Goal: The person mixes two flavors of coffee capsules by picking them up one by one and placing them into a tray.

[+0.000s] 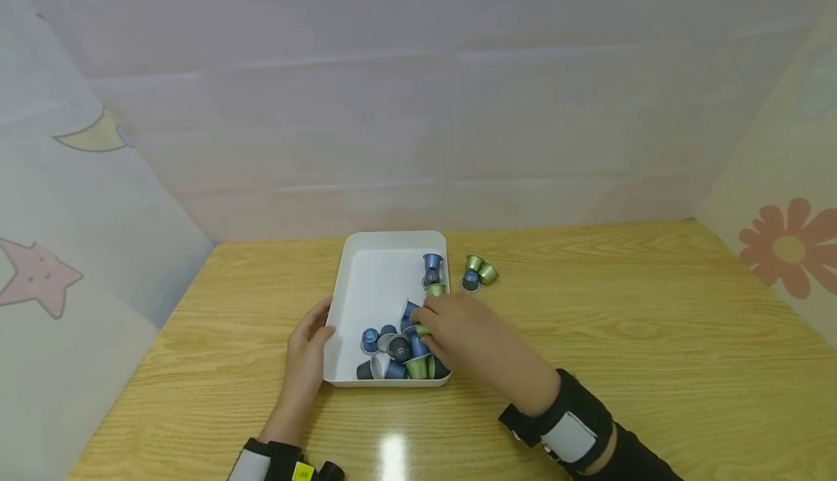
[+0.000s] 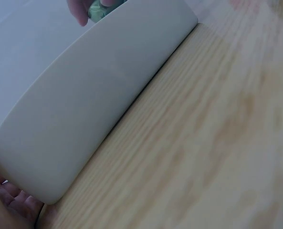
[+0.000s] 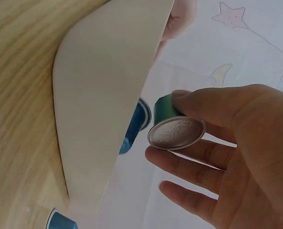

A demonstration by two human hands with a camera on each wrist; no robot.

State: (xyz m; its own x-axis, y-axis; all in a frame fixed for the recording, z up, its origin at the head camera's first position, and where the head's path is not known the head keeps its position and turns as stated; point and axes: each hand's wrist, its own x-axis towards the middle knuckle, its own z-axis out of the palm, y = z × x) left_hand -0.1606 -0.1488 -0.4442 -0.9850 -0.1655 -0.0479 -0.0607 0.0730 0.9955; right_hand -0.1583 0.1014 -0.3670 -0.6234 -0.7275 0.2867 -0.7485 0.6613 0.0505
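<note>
A white rectangular tray lies on the wooden table, with several blue, green and dark coffee capsules heaped at its near right. My left hand grips the tray's left side. In the left wrist view its fingers curl at the bottom of the tray wall. Over the tray's right side, my right hand pinches a green coffee capsule between thumb and fingers, its silver lid facing the wrist camera. A blue capsule shows just past the tray rim there.
Along the tray's far right side stand a blue capsule, a dark capsule and a green capsule. Outside the tray, to its right, two green capsules and a blue one sit together. A draped wall rises behind the table.
</note>
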